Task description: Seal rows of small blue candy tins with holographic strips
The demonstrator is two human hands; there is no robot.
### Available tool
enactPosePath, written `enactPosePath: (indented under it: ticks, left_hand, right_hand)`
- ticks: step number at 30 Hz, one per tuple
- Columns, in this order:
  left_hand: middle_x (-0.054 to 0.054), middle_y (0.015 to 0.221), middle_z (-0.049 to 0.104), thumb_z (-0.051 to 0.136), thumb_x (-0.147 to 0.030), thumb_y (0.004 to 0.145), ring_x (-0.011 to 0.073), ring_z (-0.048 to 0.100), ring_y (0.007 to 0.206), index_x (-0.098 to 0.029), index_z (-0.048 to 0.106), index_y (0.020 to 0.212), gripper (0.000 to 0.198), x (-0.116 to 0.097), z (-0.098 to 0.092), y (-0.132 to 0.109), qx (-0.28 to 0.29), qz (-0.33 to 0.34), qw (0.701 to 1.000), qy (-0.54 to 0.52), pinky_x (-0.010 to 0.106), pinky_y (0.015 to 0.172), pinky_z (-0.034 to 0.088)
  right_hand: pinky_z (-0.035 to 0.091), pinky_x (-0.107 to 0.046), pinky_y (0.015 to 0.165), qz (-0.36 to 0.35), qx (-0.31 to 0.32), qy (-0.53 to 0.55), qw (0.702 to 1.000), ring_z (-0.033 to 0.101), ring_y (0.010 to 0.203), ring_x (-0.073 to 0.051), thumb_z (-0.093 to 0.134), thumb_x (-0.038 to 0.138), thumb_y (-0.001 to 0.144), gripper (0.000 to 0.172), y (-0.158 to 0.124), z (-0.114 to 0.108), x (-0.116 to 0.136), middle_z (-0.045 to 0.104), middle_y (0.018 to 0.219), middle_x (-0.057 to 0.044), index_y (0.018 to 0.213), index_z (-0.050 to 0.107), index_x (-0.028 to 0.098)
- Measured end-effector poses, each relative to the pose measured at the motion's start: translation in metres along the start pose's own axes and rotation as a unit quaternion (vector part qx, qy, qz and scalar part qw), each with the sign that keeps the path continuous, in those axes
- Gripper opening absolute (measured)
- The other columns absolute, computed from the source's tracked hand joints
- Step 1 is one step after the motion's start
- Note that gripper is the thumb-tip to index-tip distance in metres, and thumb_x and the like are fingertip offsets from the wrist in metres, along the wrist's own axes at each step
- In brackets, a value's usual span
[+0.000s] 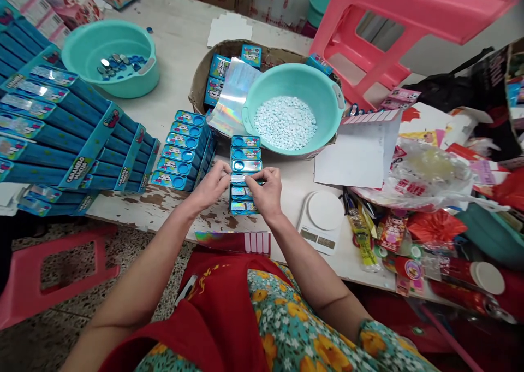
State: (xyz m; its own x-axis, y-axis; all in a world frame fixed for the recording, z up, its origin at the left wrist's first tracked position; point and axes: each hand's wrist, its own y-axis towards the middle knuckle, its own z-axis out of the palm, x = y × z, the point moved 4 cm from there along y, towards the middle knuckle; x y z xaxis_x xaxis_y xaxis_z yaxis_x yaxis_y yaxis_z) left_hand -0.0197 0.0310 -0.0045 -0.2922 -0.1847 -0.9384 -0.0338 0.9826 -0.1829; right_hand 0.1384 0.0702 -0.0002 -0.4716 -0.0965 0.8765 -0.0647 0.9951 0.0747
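Pale worn wood with brown peeling patches makes up the table (180,39), its bare floor-side edge crossing the lower left of the frame. At the centre, a column of small blue boxes (245,153) runs down the frame, and both hands meet over its lower half. Left hand (213,186) has its fingers curled narrow at the left side of one box, while the right hand (267,193) brings thumb and forefinger close together at that box's right side; whether either grips it or only presses, I cannot tell. One box just above the fingertips shows a round shiny spot on its top. Just left of the left hand stands another row of blue boxes (178,152) with round hollows on top. Above centre, a turquoise basin (249,123) holds many pale pellets, overlapping a cardboard box (200,66) with more blue packs inside. Toward the upper left, a second turquoise basin (123,88) contains shiny discs (118,60). Blue display trays (82,137) fill the left edge, and a white scale (323,213) sits right of the right hand.
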Motion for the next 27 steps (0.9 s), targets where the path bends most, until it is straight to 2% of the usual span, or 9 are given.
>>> enactPosePath:
  ticks: [6,10,13,14,16,19,21,24,27]
  left_hand:
    - [-0.008,0.057,0.041,0.041,-0.028,0.082,0.0084,0.043,0.046,-0.021,0.038,0.092,0.013,0.047,0.028,0.0,-0.061,-0.109,0.985,-0.12,0.019,0.047,0.035]
    - [-0.006,0.06,0.048,0.049,-0.031,0.08,0.0109,0.048,0.053,-0.02,0.045,0.093,0.018,0.058,0.019,-0.007,-0.084,-0.1,0.991,0.023,0.021,0.052,0.036]
    - [-0.001,0.07,0.057,0.046,-0.036,0.083,0.0147,0.054,0.066,-0.019,0.054,0.086,0.018,0.059,0.009,-0.034,-0.117,-0.095,0.976,0.158,0.024,0.061,0.039]
    - [0.002,0.075,0.06,0.044,-0.037,0.085,0.0164,0.056,0.072,-0.019,0.056,0.085,0.022,0.061,0.013,-0.047,-0.109,-0.094,0.971,0.189,0.026,0.065,0.04]
    - [0.005,0.089,0.064,0.046,-0.041,0.085,0.0199,0.057,0.086,-0.019,0.061,0.089,0.026,0.068,0.033,-0.072,-0.033,-0.075,0.968,0.236,0.029,0.073,0.041]
    - [0.006,0.098,0.067,0.047,-0.037,0.086,0.0218,0.058,0.095,-0.02,0.063,0.094,0.024,0.086,0.074,-0.1,0.103,-0.065,0.949,0.289,0.031,0.083,0.04]
    - [0.007,0.092,0.068,0.04,-0.032,0.09,0.021,0.06,0.091,-0.019,0.064,0.092,0.027,0.099,0.09,-0.106,0.132,-0.089,0.936,0.313,0.031,0.081,0.04]
    - [0.007,0.09,0.069,0.034,-0.03,0.091,0.0207,0.062,0.088,-0.019,0.063,0.092,0.031,0.112,0.097,-0.1,0.152,-0.094,0.934,0.31,0.028,0.075,0.041]
    - [0.006,0.088,0.069,0.034,-0.031,0.091,0.0208,0.062,0.085,-0.02,0.065,0.087,0.033,0.118,0.094,-0.092,0.174,-0.105,0.933,0.298,0.027,0.071,0.041]
  right_hand:
    - [0.039,-0.024,0.06,0.077,0.0,0.023,0.997,0.04,0.061,-0.01,0.061,0.03,0.068,0.018,0.006,0.004,-0.019,0.046,0.079,0.003,0.073,0.048,0.019]
    - [0.04,-0.023,0.059,0.065,0.047,0.081,0.993,0.042,0.062,-0.01,0.06,0.035,0.071,0.02,0.012,0.001,-0.023,0.05,0.075,0.003,0.073,0.047,0.02]
    - [0.043,-0.025,0.063,0.088,0.02,0.149,0.985,0.05,0.067,-0.011,0.057,0.038,0.077,0.022,-0.002,-0.02,-0.036,0.053,0.08,0.002,0.088,0.05,0.019]
    - [0.044,-0.025,0.064,0.098,-0.004,0.153,0.983,0.051,0.068,-0.012,0.055,0.038,0.08,0.022,-0.013,-0.03,-0.043,0.053,0.081,0.001,0.091,0.05,0.02]
    - [0.044,-0.026,0.064,0.106,-0.029,0.116,0.987,0.051,0.068,-0.012,0.051,0.037,0.084,0.019,-0.043,-0.046,-0.06,0.052,0.078,0.002,0.091,0.051,0.02]
    - [0.045,-0.026,0.064,0.05,0.099,0.028,0.993,0.051,0.068,-0.013,0.05,0.033,0.087,0.014,-0.092,-0.042,-0.079,0.053,0.077,0.0,0.085,0.055,0.019]
    - [0.047,-0.029,0.069,-0.035,0.205,-0.027,0.978,0.053,0.077,-0.015,0.05,0.029,0.087,0.013,-0.119,-0.027,-0.087,0.054,0.085,-0.004,0.092,0.058,0.019]
    - [0.049,-0.036,0.081,-0.15,0.282,-0.126,0.939,0.052,0.097,-0.022,0.051,0.025,0.087,0.028,-0.138,-0.003,-0.095,0.052,0.104,-0.011,0.113,0.056,0.021]
    - [0.049,-0.04,0.085,-0.216,0.333,-0.214,0.893,0.049,0.102,-0.025,0.05,0.022,0.086,0.038,-0.141,0.011,-0.101,0.051,0.112,-0.014,0.124,0.05,0.019]
